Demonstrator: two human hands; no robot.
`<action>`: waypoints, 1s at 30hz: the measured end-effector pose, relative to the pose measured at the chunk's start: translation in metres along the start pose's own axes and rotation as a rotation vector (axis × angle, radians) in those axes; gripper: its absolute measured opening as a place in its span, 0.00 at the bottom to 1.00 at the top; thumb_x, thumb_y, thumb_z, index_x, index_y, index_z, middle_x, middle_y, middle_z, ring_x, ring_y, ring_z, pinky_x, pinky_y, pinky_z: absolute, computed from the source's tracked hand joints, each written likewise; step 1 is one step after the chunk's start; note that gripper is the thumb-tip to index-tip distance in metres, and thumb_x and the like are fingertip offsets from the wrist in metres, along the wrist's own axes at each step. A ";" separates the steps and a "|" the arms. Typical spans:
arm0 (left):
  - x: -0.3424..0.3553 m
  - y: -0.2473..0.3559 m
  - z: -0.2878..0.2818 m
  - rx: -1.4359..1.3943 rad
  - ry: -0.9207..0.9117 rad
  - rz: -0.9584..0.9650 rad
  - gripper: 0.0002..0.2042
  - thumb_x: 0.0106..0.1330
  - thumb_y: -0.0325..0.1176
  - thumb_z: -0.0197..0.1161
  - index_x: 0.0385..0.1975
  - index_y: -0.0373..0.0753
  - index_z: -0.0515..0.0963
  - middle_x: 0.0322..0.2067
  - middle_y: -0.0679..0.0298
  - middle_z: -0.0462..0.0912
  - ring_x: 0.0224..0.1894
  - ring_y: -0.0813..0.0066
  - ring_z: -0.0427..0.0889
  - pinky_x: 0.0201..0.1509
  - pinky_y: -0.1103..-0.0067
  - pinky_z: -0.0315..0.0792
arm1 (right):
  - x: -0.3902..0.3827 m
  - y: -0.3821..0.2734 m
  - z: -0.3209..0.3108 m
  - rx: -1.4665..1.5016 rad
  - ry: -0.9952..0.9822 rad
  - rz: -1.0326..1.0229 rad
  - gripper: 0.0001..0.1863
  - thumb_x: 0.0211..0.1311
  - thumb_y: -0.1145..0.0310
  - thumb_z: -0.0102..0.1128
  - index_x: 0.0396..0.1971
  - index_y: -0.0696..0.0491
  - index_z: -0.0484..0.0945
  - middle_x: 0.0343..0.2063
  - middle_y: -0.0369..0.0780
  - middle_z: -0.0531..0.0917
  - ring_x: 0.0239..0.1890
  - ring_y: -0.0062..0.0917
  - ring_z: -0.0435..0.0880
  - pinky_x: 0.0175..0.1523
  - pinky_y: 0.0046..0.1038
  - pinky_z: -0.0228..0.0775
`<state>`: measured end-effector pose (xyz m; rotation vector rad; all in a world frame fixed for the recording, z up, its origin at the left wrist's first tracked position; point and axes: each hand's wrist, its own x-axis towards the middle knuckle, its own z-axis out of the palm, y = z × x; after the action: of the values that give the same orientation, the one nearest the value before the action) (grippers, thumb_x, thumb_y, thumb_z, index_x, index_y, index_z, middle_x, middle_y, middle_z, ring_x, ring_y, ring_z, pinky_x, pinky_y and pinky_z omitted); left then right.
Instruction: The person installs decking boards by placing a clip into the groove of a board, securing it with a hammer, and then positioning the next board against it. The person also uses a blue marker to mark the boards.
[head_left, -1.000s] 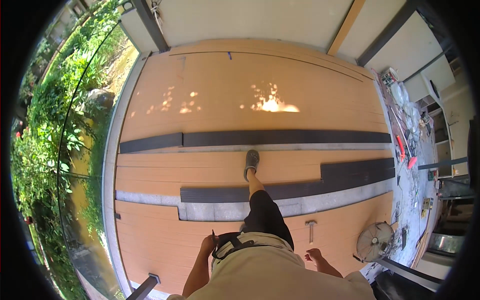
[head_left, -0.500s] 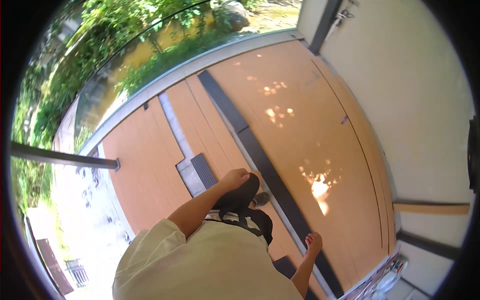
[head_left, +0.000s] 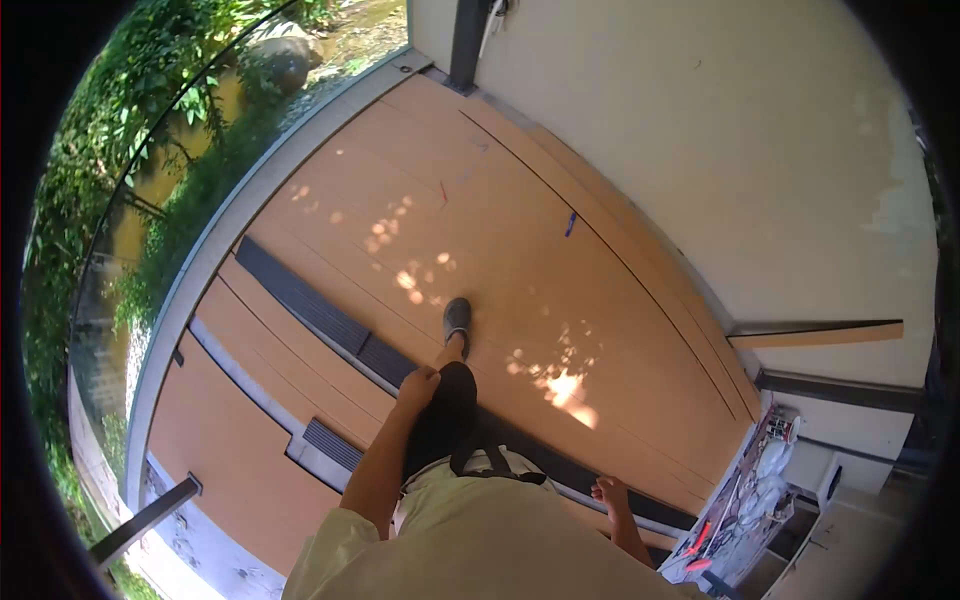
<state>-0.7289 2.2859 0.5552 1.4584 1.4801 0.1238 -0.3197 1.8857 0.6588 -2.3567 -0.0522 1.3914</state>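
Observation:
My left hand [head_left: 420, 385] is held beside my raised leg in black shorts, its fingers curled in with nothing seen in them. Lower right, my right hand [head_left: 611, 494] hangs over a long dark grooved board [head_left: 310, 305], fingers loosely closed and seemingly bare. My foot in a grey shoe [head_left: 457, 316] is on the orange-brown decking boards [head_left: 520, 270]. A small blue object, maybe a marker [head_left: 571, 224], lies beside the long dark seam, away from both hands.
A gap with a short grooved dark piece [head_left: 333, 443] is at the left. A pale wall [head_left: 700, 150] stands right, a low ledge and railing [head_left: 240, 215] left. At lower right lie red-handled tools [head_left: 702, 540] among clutter. A metal post [head_left: 150, 520] rises lower left.
My view has turned and moved rightward across the deck. One foot has stepped past the dark board onto the wider boards. Both hands stay curled.

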 end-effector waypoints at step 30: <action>0.170 0.159 0.215 0.877 -0.457 -0.653 0.37 0.55 0.62 0.69 0.54 0.36 0.73 0.51 0.47 0.76 0.51 0.46 0.79 0.56 0.59 0.75 | 0.869 -0.504 0.157 -0.580 0.072 -0.336 0.14 0.61 0.61 0.54 0.39 0.54 0.82 0.41 0.51 0.86 0.48 0.48 0.84 0.51 0.47 0.76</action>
<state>-0.4314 2.3452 0.4638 1.4024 1.5981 -1.3072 0.0699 2.6003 0.0492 -2.6712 -0.8962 1.2373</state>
